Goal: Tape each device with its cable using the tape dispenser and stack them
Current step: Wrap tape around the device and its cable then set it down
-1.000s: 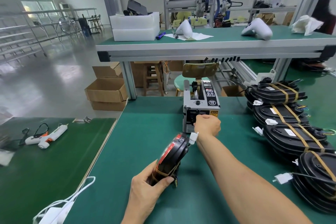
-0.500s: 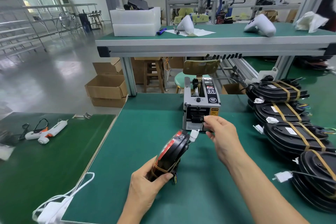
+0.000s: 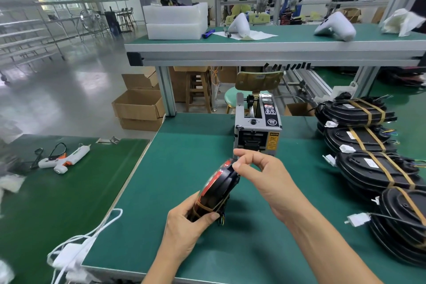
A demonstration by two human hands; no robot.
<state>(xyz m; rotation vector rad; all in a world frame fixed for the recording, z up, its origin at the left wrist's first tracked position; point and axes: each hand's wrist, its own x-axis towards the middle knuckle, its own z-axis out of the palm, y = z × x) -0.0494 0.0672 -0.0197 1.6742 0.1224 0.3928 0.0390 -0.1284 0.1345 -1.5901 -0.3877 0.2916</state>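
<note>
My left hand grips the lower end of a black round device with a red face, held on edge above the green table. One strip of brown tape wraps the device near my fingers, and coloured wires poke out below. My right hand is at the device's top edge, thumb and forefinger pinched together; any tape between them is too faint to make out. The grey tape dispenser stands just behind. Several taped black devices lie stacked in rows at the right.
A white cable and adapter hang over the table's front left corner. A white glue gun lies on the lower table to the left. A raised shelf spans the back, with cardboard boxes and a stool beyond.
My right hand has drawn back from the dispenser's outlet toward me and now sits at the top edge of the device. The left hand keeps hold of the device.
</note>
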